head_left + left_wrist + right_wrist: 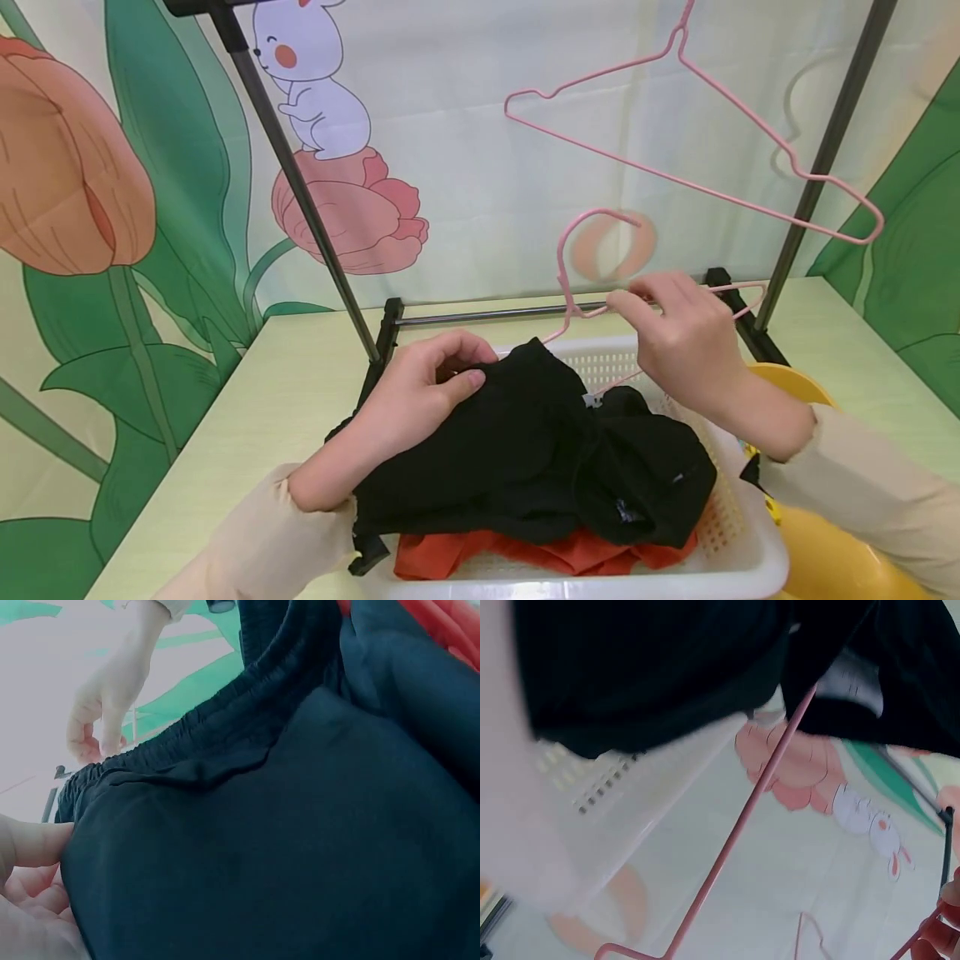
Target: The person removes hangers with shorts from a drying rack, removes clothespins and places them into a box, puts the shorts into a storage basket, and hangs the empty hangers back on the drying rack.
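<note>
Black pants (480, 458) with a gathered elastic waistband (217, 712) lie bunched over a white basket (750, 575). My left hand (423, 392) pinches their upper edge between thumb and fingers. A pink hanger (561, 267) stands tilted behind the garment, its hook upward and to the left. With thumb and fingers my right hand (686, 346) grips the hanger's upper bar beside the neck. The hanger's left end passes behind or into the black cloth and is hidden there. In the right wrist view, the hanger's bar (739, 825) runs into the cloth near a pale label (851, 682).
Orange-red cloth (525, 554) lies under the pants in the basket. Another pink hanger (675, 177) hangs above, inside a rack with dark posts (300, 187). A yellow container (840, 554) stands right of the basket, on the pale table (217, 442). A printed curtain is behind.
</note>
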`<action>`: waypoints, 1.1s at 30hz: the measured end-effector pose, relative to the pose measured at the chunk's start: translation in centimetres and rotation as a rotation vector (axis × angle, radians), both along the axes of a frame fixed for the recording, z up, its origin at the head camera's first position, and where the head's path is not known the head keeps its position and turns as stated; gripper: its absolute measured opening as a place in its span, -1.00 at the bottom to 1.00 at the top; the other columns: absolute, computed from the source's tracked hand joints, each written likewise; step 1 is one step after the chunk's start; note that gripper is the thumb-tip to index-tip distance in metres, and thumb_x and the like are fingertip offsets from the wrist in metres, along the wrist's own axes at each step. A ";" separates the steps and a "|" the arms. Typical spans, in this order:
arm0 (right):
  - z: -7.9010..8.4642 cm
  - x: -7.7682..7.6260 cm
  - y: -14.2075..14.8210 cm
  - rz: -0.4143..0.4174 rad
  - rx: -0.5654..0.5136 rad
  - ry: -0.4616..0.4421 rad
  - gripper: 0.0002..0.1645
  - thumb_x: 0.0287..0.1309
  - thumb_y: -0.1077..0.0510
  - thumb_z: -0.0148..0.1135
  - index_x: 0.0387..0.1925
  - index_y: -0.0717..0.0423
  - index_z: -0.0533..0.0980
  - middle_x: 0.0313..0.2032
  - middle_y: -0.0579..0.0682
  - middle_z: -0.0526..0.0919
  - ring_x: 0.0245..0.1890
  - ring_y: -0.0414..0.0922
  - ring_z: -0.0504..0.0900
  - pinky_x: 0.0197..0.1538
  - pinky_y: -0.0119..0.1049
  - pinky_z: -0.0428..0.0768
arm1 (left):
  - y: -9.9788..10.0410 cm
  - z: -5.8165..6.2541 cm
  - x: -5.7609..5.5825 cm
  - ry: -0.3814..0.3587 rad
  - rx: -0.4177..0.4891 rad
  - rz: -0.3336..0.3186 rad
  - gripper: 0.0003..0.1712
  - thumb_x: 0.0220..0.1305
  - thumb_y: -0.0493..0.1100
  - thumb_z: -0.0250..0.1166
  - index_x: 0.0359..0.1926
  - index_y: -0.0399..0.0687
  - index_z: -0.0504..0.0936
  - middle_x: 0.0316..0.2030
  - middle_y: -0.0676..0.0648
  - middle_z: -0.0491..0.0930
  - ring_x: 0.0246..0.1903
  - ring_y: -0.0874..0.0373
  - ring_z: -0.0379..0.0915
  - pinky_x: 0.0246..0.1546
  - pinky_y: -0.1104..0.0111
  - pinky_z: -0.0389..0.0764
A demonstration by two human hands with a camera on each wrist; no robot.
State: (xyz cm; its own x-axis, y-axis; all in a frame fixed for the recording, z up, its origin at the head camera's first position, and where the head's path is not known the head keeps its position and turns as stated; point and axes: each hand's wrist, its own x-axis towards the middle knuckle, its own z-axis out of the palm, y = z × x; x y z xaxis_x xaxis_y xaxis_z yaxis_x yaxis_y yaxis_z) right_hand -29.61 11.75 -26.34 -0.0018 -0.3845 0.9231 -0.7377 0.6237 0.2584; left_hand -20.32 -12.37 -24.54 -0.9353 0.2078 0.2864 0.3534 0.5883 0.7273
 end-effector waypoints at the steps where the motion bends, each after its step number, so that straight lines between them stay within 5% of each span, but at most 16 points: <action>1: 0.0 -0.1 0.2 -0.010 -0.007 -0.001 -0.69 -0.11 0.50 -0.07 -0.46 0.13 0.51 -0.52 0.12 0.52 -0.52 0.06 0.45 -0.63 -0.12 0.40 | -0.1 0.0 0.0 0.007 -0.012 0.003 -0.83 0.13 -0.35 0.15 -0.24 -0.09 0.55 -0.38 -0.03 0.56 -0.45 0.18 0.41 -0.35 0.39 0.47; 13: 0.2 -1.5 2.8 -0.074 -0.040 -0.040 -0.69 -0.15 0.53 -0.04 -0.44 0.17 0.51 -0.51 0.18 0.51 -0.52 0.10 0.47 -0.76 -0.13 0.25 | -1.6 -0.5 0.2 -0.001 -0.011 0.006 -0.84 0.11 -0.37 0.16 -0.26 -0.12 0.56 -0.38 -0.05 0.56 -0.46 0.17 0.40 -0.38 0.41 0.46; 33: 1.0 -2.2 6.1 -0.138 -0.087 -0.078 -0.75 0.06 0.41 -0.11 -0.43 0.24 0.53 -0.49 0.21 0.53 -0.44 0.14 0.48 -0.64 -0.03 0.38 | -4.6 -1.9 0.7 -0.088 0.053 0.052 -0.86 0.12 -0.36 0.14 -0.25 -0.22 0.52 -0.36 -0.13 0.52 -0.39 0.11 0.39 -0.32 0.41 0.47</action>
